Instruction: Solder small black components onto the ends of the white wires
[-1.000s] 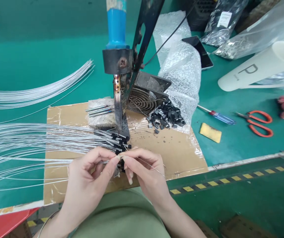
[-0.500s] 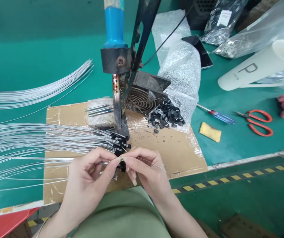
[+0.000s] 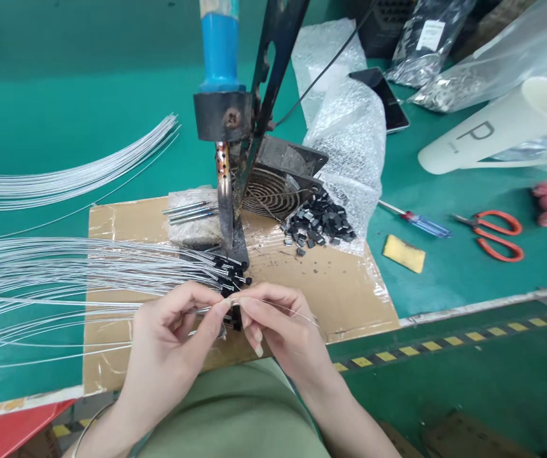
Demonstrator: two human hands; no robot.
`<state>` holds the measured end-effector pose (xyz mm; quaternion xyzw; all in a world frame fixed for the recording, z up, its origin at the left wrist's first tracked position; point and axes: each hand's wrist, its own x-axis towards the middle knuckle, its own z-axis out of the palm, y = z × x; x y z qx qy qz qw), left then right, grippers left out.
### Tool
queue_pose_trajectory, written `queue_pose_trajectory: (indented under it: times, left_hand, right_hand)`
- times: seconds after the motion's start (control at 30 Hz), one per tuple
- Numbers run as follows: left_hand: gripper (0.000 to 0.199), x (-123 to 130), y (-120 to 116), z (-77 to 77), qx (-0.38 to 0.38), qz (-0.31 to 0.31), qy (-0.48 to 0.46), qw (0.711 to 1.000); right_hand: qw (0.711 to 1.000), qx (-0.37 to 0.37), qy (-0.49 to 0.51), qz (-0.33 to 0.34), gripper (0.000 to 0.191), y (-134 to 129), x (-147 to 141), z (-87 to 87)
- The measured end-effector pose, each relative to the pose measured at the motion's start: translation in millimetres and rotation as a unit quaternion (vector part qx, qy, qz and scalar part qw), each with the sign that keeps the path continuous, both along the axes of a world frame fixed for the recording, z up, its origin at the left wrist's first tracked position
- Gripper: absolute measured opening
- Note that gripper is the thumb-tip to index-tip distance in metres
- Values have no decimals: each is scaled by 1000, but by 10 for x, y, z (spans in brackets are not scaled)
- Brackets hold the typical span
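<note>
My left hand [image 3: 168, 340] is closed in a pinch at the cardboard's front, its fingertips on a white wire [image 3: 111, 312] that runs in from the left. Fingertip to fingertip with it, my right hand [image 3: 287, 327] pinches a thin, pale strand of wire [image 3: 309, 320], whose free end trails right over the hand. The fingers mostly hide where the two meet. Just behind them lie the black ends [image 3: 233, 273] of a bundle of white wires [image 3: 58, 264]. Above stands a blue-handled soldering iron [image 3: 220, 54], clamped with its tip pointing down.
Cardboard [image 3: 350, 289] covers the table's front. Behind the iron sit a small fan [image 3: 271, 191] and a heap of black pieces [image 3: 318, 219]. To the right are a yellow sponge [image 3: 404, 254], a screwdriver [image 3: 426, 224], scissors [image 3: 497, 235] and a white pitcher [image 3: 488, 130]. More white wires [image 3: 87, 172] lie back left.
Both pinched hands stay together in nearly the same place. The right fingertips have shifted very slightly, and the thin strand's free end has moved a little.
</note>
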<state>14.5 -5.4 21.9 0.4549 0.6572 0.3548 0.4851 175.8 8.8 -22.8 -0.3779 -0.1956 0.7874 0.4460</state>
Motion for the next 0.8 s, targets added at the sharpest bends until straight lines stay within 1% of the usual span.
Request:
queue_pose_trajectory:
  times: [0.1,0.23,0.37,0.47,0.67,0.73,0.8]
  left_hand:
    - [14,12,-35,-55,24,16,14,999]
    - [15,-5,-68,-138,60,6,42,997]
    - [16,11,-65,-130,53,21,48,997]
    - [15,17,-64,-120,58,12,50,997]
    - [14,-1,-91,-184,77,7,61,995]
    - [14,19,-96,-190,77,15,51,996]
    - [13,55,-97,-179,69,37,40,996]
  right_hand:
    - [1000,-4,-10,-13,14,-7,-23,3]
    - [999,-15,-12,-27,15,-20,-54,15]
    - [1000,-10,-10,-27,16,-24,-65,20]
    - [1000,-13,-7,-24,16,-23,-65,17]
    - [999,-25,-10,-38,16,-19,-84,14]
    - [999,-27,-4,-44,14,-23,-96,10]
    - [998,-30,2,-53,12,-30,-109,5]
